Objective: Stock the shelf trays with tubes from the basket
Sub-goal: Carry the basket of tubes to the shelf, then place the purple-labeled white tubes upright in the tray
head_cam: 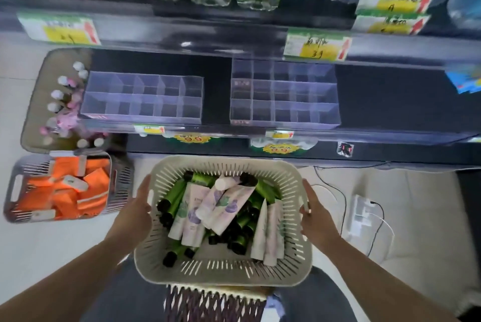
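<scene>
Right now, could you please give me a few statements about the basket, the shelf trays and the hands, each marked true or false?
1. The left hand and the right hand hold the beige slotted plastic basket by its two sides. True.
2. The clear divided acrylic trays on the shelf already hold tubes. False: their compartments look empty.
3. The basket holds green tubes with black caps and pale floral tubes. True.
4. The grey slotted basket on the left is full of blue packets. False: it holds orange packets.
</scene>
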